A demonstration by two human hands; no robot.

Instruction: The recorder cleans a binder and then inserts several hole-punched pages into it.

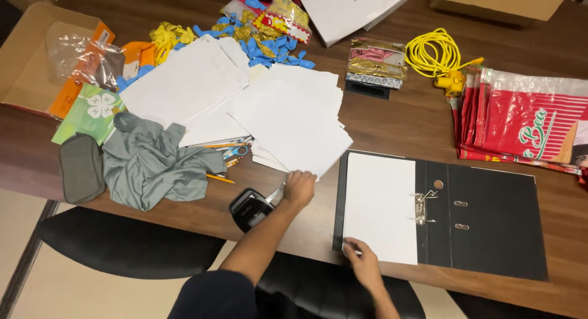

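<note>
1. The left hand [300,187] is reaching across the wooden table [392,126] and closing its fingers on the near edge of the top white sheet [294,126] of a loose paper pile, just beside a black hole punch [251,207].
2. The right hand [362,261] is lying flat, fingers spread, on the near left corner of the white pages [381,206] filed in an open black ring binder [484,224] — pressing on them, gripping nothing.
3. The binder is sitting at the table's near edge, its metal ring clip [422,207] standing beside the pages.
4. Left of the pile, a crumpled grey cloth [150,163] is lying over some pencils; blue and yellow balloons [257,34] are lying beyond the papers — a coiled yellow cable [432,52] and red striped bags [520,120] are sitting further right.
</note>
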